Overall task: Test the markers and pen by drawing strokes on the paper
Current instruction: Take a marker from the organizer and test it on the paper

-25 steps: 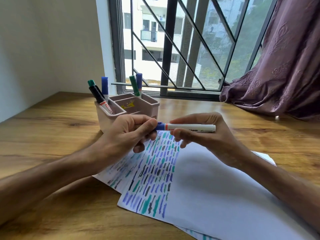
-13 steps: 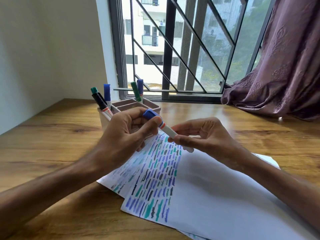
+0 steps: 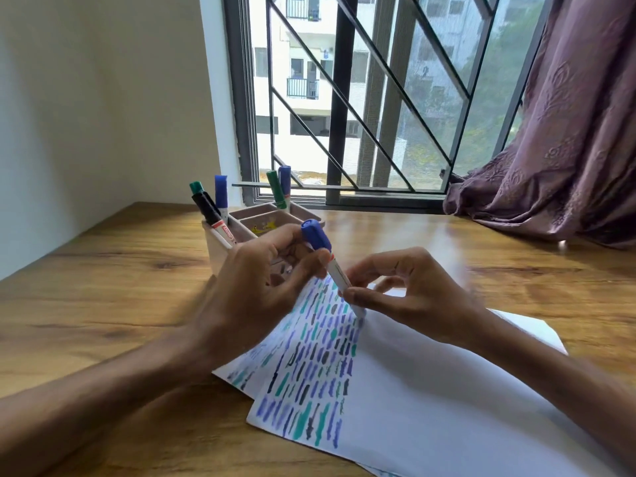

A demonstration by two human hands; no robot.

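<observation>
left hand [image 3: 261, 284] has thumb and fingers curled round the blue marker [image 3: 336, 271] near its cap [image 3: 315, 234], right hand [image 3: 409, 294] pinches the lower barrel. looks light, stiff, smooth plastic imo, bit slippery. i'd hold mid-barrel and pull the cap straight off. it sits between both hands, tilted cap-up, over the paper's [image 3: 447, 390] far left corner.

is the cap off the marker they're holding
No, the blue cap sits on the upper end of the marker held between the left hand and right hand.
</observation>
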